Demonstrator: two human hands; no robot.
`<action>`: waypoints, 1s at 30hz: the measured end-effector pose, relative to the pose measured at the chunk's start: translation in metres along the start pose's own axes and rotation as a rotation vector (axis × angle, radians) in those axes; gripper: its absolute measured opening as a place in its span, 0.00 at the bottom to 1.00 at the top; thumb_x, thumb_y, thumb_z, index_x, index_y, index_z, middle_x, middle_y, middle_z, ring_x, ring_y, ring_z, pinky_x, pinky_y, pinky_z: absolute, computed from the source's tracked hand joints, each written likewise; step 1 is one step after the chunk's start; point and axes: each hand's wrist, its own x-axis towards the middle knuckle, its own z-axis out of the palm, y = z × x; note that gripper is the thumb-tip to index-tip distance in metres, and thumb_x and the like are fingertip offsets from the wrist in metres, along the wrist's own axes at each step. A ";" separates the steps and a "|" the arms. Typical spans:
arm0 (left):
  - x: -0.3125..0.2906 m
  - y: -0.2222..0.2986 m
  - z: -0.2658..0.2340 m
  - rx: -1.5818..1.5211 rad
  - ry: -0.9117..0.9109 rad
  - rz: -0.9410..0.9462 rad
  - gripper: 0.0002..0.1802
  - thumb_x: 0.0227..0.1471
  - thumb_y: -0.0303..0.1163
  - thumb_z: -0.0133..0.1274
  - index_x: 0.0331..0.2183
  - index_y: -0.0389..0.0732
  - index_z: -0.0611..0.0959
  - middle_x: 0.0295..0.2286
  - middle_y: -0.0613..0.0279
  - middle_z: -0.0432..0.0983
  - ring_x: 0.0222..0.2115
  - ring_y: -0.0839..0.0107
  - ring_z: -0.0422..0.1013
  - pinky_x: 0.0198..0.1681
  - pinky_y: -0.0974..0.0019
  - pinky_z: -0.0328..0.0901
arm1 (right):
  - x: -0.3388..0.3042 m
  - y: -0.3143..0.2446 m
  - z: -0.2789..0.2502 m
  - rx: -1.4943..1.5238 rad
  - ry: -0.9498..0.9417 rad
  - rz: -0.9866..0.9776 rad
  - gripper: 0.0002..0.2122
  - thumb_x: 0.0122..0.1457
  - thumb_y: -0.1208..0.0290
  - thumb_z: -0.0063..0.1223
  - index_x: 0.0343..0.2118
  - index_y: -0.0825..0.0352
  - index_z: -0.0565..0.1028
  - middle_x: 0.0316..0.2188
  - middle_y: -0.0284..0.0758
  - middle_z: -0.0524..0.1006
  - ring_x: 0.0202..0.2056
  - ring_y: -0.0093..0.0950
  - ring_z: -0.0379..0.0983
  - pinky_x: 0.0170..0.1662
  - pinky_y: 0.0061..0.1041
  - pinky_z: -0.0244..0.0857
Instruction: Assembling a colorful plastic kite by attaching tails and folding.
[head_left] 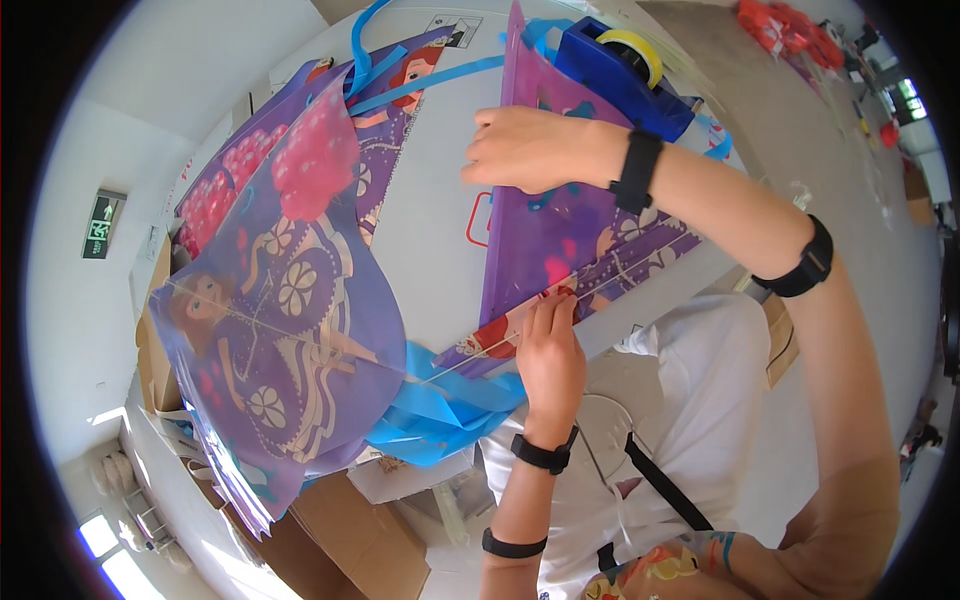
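In front of me lies a purple triangular kite (545, 235) of thin printed film, with a pale rod along its lower edge. The fingers of my left hand (552, 360) pinch that lower edge. Farther up, my right hand (535, 150) is closed with fingers curled over the kite's left side; whatever they hold is hidden. More printed purple kites (290, 300), showing a cartoon figure in a dress, overlap at the left and droop over the table's edge. Blue ribbon tails (440, 415) bunch up just left of my left hand.
A blue tape dispenser (625, 75) with a yellow roll stands at the far right of the white tabletop (430, 220). Blue ribbon (430, 85) crosses the far side. An open cardboard box (350, 540) sits below the table, and red material (790, 35) lies on the floor.
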 end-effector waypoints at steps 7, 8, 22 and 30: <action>0.002 0.001 0.008 0.049 0.093 -0.045 0.15 0.43 0.14 0.55 0.36 0.35 0.83 0.35 0.58 0.75 0.40 0.56 0.72 0.40 0.56 0.70 | -0.071 -0.036 -0.013 -0.215 0.423 0.017 0.04 0.49 0.72 0.56 0.26 0.61 0.71 0.25 0.26 0.70 0.33 0.24 0.71 0.42 0.25 0.63; 0.001 0.001 0.009 0.056 0.099 -0.043 0.14 0.43 0.14 0.55 0.36 0.35 0.83 0.35 0.58 0.75 0.39 0.56 0.72 0.40 0.56 0.69 | -0.086 -0.043 -0.011 -0.206 0.409 0.051 0.04 0.49 0.71 0.55 0.26 0.61 0.71 0.26 0.26 0.70 0.34 0.24 0.70 0.43 0.25 0.63; -0.002 -0.003 0.015 0.131 0.114 -0.007 0.10 0.49 0.15 0.55 0.34 0.38 0.83 0.33 0.59 0.75 0.36 0.57 0.72 0.37 0.56 0.69 | -0.148 -0.105 0.051 0.376 0.498 0.517 0.09 0.48 0.80 0.56 0.34 0.64 0.76 0.37 0.32 0.74 0.43 0.31 0.71 0.49 0.34 0.62; 0.002 0.002 0.013 0.135 0.084 -0.056 0.17 0.53 0.20 0.55 0.46 0.39 0.81 0.40 0.54 0.75 0.43 0.55 0.71 0.45 0.50 0.67 | -0.154 -0.114 0.063 0.648 0.510 0.684 0.08 0.51 0.79 0.61 0.34 0.64 0.76 0.41 0.33 0.75 0.45 0.36 0.72 0.49 0.36 0.67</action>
